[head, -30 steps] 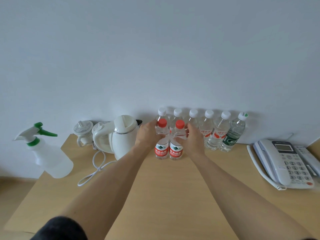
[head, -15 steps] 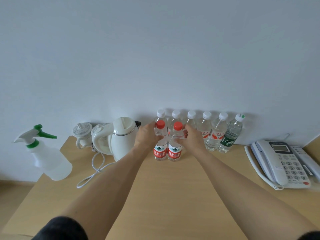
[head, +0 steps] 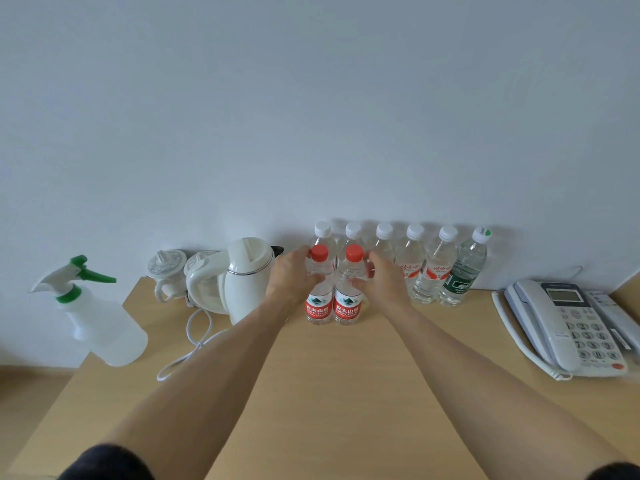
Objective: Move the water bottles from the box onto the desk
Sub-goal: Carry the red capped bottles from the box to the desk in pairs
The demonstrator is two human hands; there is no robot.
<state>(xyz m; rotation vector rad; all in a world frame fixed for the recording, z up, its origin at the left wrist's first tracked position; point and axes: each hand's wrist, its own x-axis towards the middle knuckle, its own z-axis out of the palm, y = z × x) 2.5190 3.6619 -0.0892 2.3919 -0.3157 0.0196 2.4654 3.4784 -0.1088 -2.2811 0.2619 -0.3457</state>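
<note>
Nothing has shifted: left hand [head: 294, 277] still grips one red-capped bottle [head: 318, 289], right hand [head: 382, 280] the other bottle [head: 348, 289], both standing on the tabletop [head: 346, 393].

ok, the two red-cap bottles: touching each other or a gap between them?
Touching. In the head view the left red-cap bottle and right red-cap bottle stand side by side on the desk, bodies meeting with no gap visible.

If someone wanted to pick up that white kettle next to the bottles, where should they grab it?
Probably by the looped handle of the white kettle, coming from the kettle's left side. The kettle stands upright with the handle facing left, away from the left hand and the red-capped bottles; its cord trails forward.
</note>
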